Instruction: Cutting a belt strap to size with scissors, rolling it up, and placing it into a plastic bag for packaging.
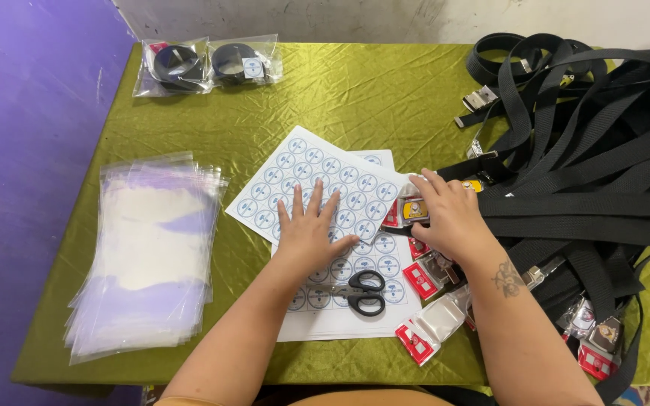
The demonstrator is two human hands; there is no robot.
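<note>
My left hand [308,228] lies flat, fingers spread, on a white sheet of round blue-and-white stickers [317,188]. My right hand [449,214] rests at the sheet's right edge, fingers curled over a small yellow-and-red packaged buckle tag [414,210]. Black-handled scissors [361,292] lie on a lower sticker sheet [355,319], just below my left hand. Red-and-clear packaged tags [424,334] lie under my right wrist.
A heap of black webbing belts with metal buckles [588,173] fills the right side of the green-covered table [340,90]. A stack of clear plastic bags [148,248] lies at the left. Two bagged rolled belts [205,64] sit at the far left. A purple wall borders the table's left edge.
</note>
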